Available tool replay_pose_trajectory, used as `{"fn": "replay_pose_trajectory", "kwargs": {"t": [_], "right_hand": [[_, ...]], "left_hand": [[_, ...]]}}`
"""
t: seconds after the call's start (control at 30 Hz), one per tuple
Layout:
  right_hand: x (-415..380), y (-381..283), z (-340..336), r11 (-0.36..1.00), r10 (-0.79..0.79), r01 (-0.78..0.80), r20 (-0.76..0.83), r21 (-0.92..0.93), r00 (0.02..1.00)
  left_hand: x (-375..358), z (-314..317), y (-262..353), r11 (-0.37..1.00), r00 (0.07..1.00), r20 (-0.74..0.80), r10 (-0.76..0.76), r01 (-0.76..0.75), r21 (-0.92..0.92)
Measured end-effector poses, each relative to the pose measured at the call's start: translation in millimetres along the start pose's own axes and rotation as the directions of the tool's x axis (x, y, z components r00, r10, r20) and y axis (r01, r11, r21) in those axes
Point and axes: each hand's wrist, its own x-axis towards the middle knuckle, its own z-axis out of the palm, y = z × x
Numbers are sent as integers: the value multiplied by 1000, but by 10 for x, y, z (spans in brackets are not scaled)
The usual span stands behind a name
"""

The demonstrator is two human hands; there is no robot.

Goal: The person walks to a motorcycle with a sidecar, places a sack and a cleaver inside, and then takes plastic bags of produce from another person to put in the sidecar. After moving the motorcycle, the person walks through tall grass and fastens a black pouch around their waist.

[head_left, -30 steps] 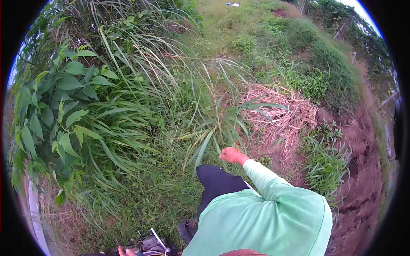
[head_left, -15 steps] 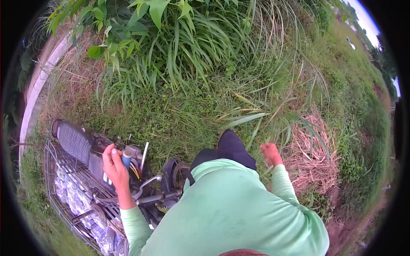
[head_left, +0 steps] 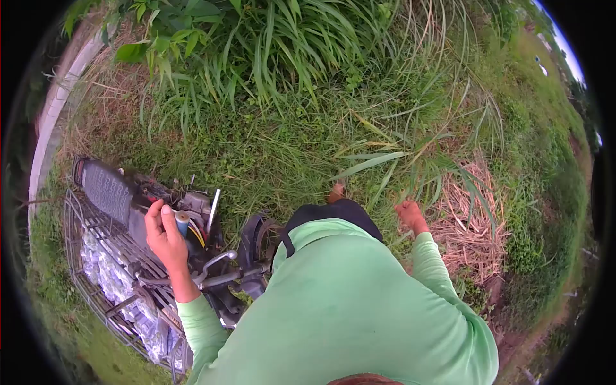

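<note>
Keep your left hand (head_left: 163, 240) clamped on the motorcycle's blue handlebar grip (head_left: 182, 222), steadying it, while your right hand (head_left: 408, 214), fisted empty, hangs far from it over grass (head_left: 308, 135).

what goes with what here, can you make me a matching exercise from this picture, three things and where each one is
Things:
1. left hand
2. right hand
3. dry straw pile

Places:
a. closed in a fist over the grass
b. on the ground at the right
c. gripping the blue handlebar grip of the motorbike

Pairs: 1-c, 2-a, 3-b
</note>
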Motion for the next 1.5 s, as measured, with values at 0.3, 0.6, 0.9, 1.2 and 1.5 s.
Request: {"fn": "replay_pose_trajectory", "kwargs": {"t": [0.3, 0.6, 0.9, 1.2, 1.5], "right_hand": [[-302, 1085, 276, 820, 544, -572, 277, 26, 792], [111, 1970, 340, 867, -98, 228, 298, -443, 950], [-322, 1619, 331, 908, 40, 32, 162, -417, 986], [-676, 2522, 710, 831, 156, 59, 333, -554, 930], [-980, 2580, 762, 940, 340, -340, 72, -12, 938]], "left_hand": [[-4, 32, -21, 998, 998, -40, -48, 46, -46], [76, -98, -127, 968, 962, 203, -181, 211, -134], [171, -98, -73, 850, 851, 325, -412, 488, -200], [222, 378, 638, 996, 996, -27, 89, -89, -12], [-10, 1779, 1078, 959, 527, 846, 84, -273, 75]]}}
